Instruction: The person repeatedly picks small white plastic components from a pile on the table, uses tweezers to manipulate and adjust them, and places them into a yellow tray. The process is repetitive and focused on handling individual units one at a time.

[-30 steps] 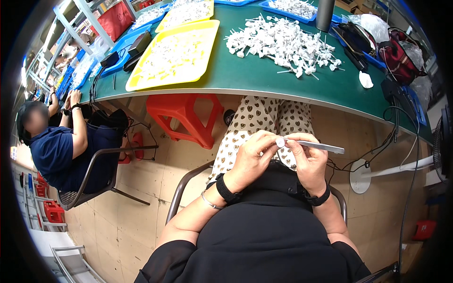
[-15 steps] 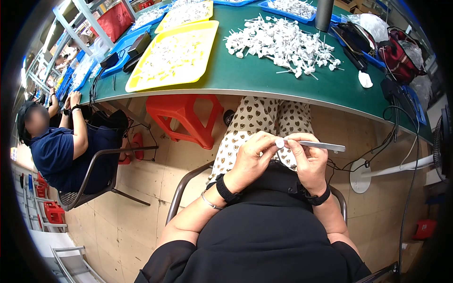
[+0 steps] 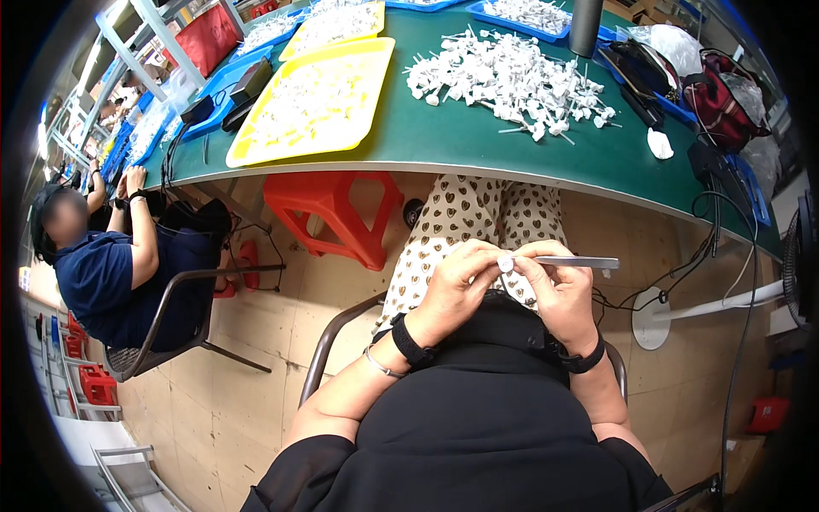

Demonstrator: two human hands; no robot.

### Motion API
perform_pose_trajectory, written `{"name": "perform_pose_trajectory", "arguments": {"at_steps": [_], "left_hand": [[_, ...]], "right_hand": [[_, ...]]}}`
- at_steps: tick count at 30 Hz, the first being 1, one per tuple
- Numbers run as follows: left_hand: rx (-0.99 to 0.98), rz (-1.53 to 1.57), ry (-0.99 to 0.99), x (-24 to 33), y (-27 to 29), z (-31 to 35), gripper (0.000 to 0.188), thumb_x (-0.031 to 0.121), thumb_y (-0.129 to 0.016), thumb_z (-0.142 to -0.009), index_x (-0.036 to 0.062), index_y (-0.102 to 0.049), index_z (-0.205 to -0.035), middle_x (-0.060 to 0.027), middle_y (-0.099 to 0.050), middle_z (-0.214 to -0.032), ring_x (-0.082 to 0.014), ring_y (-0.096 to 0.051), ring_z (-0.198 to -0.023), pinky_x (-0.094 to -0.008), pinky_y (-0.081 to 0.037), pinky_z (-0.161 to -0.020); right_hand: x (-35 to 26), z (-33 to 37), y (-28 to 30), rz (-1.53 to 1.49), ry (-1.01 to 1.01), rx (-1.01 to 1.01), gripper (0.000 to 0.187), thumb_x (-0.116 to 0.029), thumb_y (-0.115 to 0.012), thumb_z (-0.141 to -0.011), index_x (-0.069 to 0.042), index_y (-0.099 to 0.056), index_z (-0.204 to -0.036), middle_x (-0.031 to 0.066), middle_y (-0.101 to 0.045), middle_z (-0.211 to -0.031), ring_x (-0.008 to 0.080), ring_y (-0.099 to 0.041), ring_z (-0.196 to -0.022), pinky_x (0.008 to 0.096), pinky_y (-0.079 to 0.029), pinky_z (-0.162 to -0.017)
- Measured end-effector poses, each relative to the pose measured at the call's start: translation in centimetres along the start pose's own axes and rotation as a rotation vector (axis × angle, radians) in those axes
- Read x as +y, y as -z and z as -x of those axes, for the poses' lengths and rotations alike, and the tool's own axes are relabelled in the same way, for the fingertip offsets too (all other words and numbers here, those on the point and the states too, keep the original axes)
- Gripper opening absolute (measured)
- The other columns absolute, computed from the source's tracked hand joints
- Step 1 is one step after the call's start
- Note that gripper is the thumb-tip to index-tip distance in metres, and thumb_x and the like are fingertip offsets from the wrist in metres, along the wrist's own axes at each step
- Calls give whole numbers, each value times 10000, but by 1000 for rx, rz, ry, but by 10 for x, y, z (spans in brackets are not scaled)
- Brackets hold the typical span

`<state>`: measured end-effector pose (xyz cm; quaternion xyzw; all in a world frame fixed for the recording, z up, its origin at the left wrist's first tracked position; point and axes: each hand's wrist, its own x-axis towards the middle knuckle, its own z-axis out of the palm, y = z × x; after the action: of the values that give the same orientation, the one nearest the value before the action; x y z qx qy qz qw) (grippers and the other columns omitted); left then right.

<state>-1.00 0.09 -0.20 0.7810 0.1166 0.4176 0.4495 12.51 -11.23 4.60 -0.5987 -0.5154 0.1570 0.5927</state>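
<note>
My left hand [image 3: 458,288] is closed, pinching a small round white plastic part [image 3: 506,263] between thumb and fingertips above my lap. Against it works my right hand [image 3: 565,299], its fingers closed on slim silver tweezers [image 3: 589,262] whose blunt end sticks out to the right. The tips of the tweezers are hidden by my fingers near the white part. On the green table [image 3: 409,141] ahead lies a heap of white stemmed plastic parts [image 3: 512,81]. Left of it, a yellow tray [image 3: 373,111] holds many small white pieces.
A red stool [image 3: 328,209] stands under the table's left part. At right are a dark grey cylinder [image 3: 585,27], a dark red plaid bag [image 3: 725,98], cables and a white fan stand [image 3: 653,320]. A co-worker [image 3: 111,273] sits at the left.
The tweezers' outer end has risen slightly and shifted a little left as my right hand turned. My left hand keeps its pinch on the white part in nearly the same place.
</note>
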Motion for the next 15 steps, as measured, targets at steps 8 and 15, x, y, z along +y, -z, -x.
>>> {"name": "perform_pose_trajectory", "arguments": {"at_steps": [8,15], "left_hand": [[-8,88,97,1,1,-2,163,-31,-719,-867,24,-713,-1021,-104,-693,-921,-265,-667,-865,-347,-530,-773],[-6,-11,26,2,2,-3,177,-32,-717,-862,22,-702,-1030,-109,-689,-926,-287,-666,-875,-361,-530,-773]], "right_hand": [[6,2,-4,-149,31,53,75,-21,-701,-946,11,-705,-1014,71,-716,-921,128,-672,-779,261,-533,-687],[5,-6,-4,149,294,34,111,-13,-732,-892,-4,-706,-999,100,-711,-911,233,-684,-785,313,-542,-680]]}}
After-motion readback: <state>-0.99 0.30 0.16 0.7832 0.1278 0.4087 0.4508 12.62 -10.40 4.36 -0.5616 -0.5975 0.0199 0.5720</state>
